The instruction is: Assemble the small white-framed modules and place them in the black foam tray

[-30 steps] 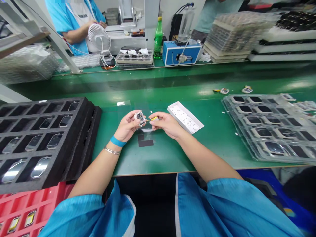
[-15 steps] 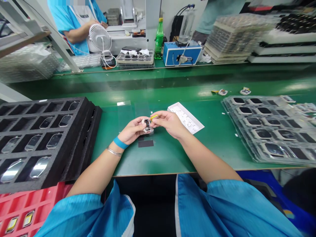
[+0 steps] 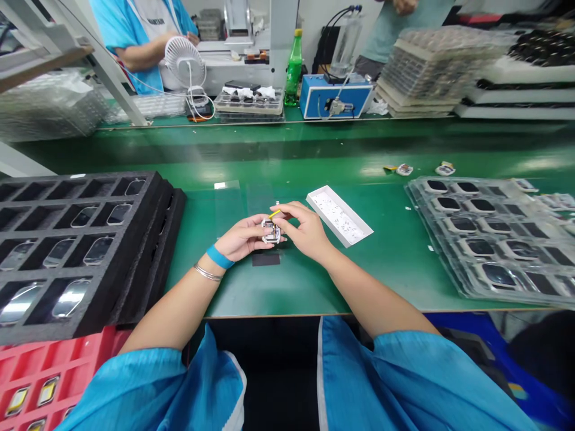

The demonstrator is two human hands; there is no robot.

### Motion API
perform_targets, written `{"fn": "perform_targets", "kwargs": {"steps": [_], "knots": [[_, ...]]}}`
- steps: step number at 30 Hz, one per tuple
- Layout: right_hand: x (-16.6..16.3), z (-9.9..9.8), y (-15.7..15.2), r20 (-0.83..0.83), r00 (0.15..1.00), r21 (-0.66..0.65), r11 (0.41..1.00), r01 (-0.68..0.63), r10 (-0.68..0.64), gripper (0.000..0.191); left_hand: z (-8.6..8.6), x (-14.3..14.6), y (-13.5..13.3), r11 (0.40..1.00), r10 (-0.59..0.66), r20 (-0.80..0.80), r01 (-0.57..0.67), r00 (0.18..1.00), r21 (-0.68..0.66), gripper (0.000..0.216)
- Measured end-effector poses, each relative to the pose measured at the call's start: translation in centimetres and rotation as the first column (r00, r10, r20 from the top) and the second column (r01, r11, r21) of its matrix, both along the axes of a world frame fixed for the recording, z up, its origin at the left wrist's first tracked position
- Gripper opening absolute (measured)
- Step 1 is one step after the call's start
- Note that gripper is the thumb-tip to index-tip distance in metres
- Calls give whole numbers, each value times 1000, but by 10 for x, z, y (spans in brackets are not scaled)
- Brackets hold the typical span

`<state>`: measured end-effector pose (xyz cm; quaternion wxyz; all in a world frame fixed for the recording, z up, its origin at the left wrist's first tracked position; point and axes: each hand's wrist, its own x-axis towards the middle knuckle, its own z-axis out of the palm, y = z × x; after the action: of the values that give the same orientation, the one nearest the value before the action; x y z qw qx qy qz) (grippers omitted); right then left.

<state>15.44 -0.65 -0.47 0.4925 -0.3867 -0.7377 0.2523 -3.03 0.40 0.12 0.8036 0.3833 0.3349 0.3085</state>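
Note:
A small white watch case (image 3: pixel 271 232) with its electronics exposed is tilted up above the green bench. My left hand (image 3: pixel 240 239) is closed on its left side, thumb on the front edge. From the other side, my right hand (image 3: pixel 308 230) grips the upper right of the case, its thumb at the inner edge. A narrow yellow strip (image 3: pixel 274 214) sticks out at the top of the case, by the right index fingertip. Whether that finger presses the strip is too small to tell. Beneath the hands lies a dark rectangular piece (image 3: pixel 266 259).
A white tray (image 3: pixel 365 230) of tiny parts lies right of my hands. Black foam trays (image 3: pixel 104 287) with watch cases stand at left, above a red tray (image 3: pixel 85 359). Clear trays (image 3: pixel 442 263) of watch faces are at right. Across the bench is another person (image 3: pixel 144 51).
The watch case has turned to show more of its inside. My right fingers have shifted from pinching around the yellow strip to resting closer on the case.

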Motion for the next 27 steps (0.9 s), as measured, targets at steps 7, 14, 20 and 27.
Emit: {"fn": "perform_targets", "kwargs": {"steps": [7,14,20,27], "knots": [[-6,-14,7,68,995,-84,994,72,-67,29,0,10,2,991,124,-112,-128,986,-28,11],[-7,-41,16,537,843,-254,959,128,30,50,2,-14,21,914,398,-166,-405,902,-6,11],[-5,-36,16,598,801,-152,984,89,20,28,-2,-26,26,986,143,-217,-157,966,-48,17],[-24,-27,-4,575,816,-158,986,51,50,8,4,-26,24,994,64,-260,-85,963,-70,17]]}}
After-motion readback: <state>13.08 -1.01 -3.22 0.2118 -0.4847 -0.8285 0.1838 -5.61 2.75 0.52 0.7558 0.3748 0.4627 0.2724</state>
